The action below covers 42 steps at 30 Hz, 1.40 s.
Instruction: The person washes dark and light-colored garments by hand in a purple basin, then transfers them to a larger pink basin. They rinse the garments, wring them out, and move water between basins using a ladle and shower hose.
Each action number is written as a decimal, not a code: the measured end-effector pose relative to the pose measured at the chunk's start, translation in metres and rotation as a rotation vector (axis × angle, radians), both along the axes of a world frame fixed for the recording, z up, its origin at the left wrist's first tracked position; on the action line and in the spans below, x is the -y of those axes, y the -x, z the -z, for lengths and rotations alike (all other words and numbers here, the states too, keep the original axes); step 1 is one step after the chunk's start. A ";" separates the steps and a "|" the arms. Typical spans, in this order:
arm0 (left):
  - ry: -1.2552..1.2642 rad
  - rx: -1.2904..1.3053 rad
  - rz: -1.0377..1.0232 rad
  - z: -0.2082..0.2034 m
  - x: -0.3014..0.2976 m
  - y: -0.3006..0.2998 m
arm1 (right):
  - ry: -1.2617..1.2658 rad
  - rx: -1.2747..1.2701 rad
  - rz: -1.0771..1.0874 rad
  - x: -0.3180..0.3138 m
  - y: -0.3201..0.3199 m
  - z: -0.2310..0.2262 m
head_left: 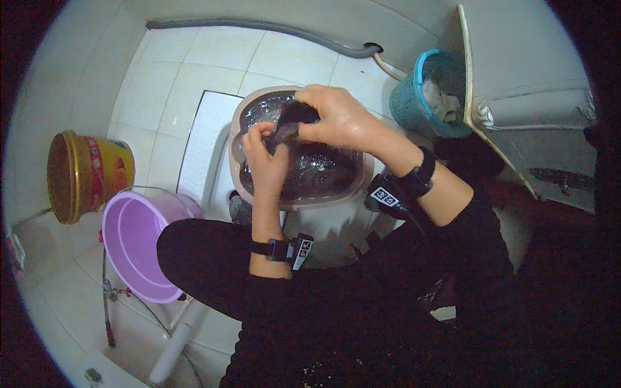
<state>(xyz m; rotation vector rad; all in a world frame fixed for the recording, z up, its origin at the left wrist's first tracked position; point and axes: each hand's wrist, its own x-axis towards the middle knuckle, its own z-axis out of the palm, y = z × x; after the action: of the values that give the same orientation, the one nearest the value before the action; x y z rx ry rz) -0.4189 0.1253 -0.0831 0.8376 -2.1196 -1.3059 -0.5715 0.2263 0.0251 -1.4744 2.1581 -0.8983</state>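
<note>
A pinkish-beige plastic basin (237, 169) holds dark, murky water with shiny ripples. Over its far half, both my hands grip one piece of wet black cloth (299, 114). My right hand (336, 116) has its fingers and thumb closed round the cloth from the right. On the near left side of the cloth, my left hand (265, 155) pinches it with bent fingers. Part of the cloth is hidden behind my fingers. Each of my wrists wears a black strap with a small tag.
Left of the basin stand a purple bucket (139, 242) and a gold bucket (90, 174) lying tilted. A blue-green basket (407, 97) with pale cloth in it is at the far right, beside a panel edge (467, 64). A grey hose (259, 26) runs along the wall.
</note>
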 end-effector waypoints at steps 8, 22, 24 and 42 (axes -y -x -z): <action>-0.114 0.195 -0.208 0.039 -0.001 -0.012 | -0.181 -0.268 -0.019 0.018 -0.016 0.082; -0.242 0.287 -0.044 0.065 -0.011 -0.017 | -0.883 0.050 0.003 0.021 -0.042 0.244; -0.275 0.291 -0.028 0.066 -0.010 -0.018 | -0.885 0.038 0.022 0.022 -0.035 0.240; -0.191 0.251 0.051 0.068 -0.022 -0.012 | -0.036 -0.324 -0.121 0.016 -0.011 -0.105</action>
<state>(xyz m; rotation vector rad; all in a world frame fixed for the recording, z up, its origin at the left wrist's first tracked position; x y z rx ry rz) -0.4065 0.1476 -0.1513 1.0828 -2.2435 -1.5174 -0.5605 0.2102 0.1305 -1.8158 2.2591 -0.6093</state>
